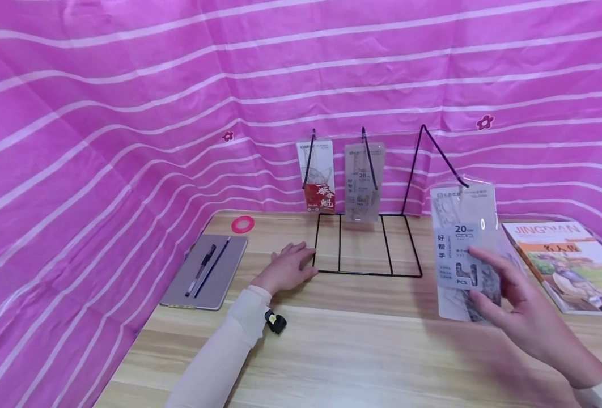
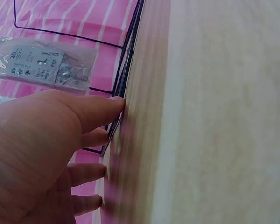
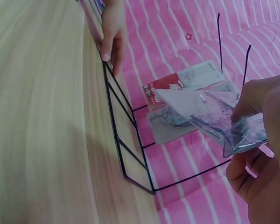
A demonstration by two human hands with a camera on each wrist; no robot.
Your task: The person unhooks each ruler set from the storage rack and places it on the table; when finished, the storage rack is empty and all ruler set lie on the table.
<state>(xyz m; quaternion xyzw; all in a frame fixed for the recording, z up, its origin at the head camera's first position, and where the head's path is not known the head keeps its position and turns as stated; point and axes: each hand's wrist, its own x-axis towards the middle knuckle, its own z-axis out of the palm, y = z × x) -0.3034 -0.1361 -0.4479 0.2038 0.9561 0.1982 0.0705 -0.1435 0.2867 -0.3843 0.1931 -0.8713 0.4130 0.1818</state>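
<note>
A black wire display rack (image 1: 367,273) stands on the table, its prongs rising from the base. My left hand (image 1: 288,267) rests at the base's front left corner; in the left wrist view the thumb (image 2: 105,108) lies against the wire, other fingertips on the tabletop. My right hand (image 1: 517,300) pinches the lower right part of a clear-wrapped ruler set (image 1: 454,243) marked 20 cm, whose top overlaps the tip of the right prong. A matching ruler set (image 1: 363,198) hangs on the middle prong, and a red-and-white pack (image 1: 319,170) on the left one.
Left of the rack lies a grey notebook (image 1: 178,289) with a pen (image 1: 201,266) and a pencil (image 1: 213,266) on it. A pink tape ring (image 1: 234,225) is behind it. At right lies an illustrated book (image 1: 581,266). Pink striped cloth (image 1: 331,85) encloses the back and left.
</note>
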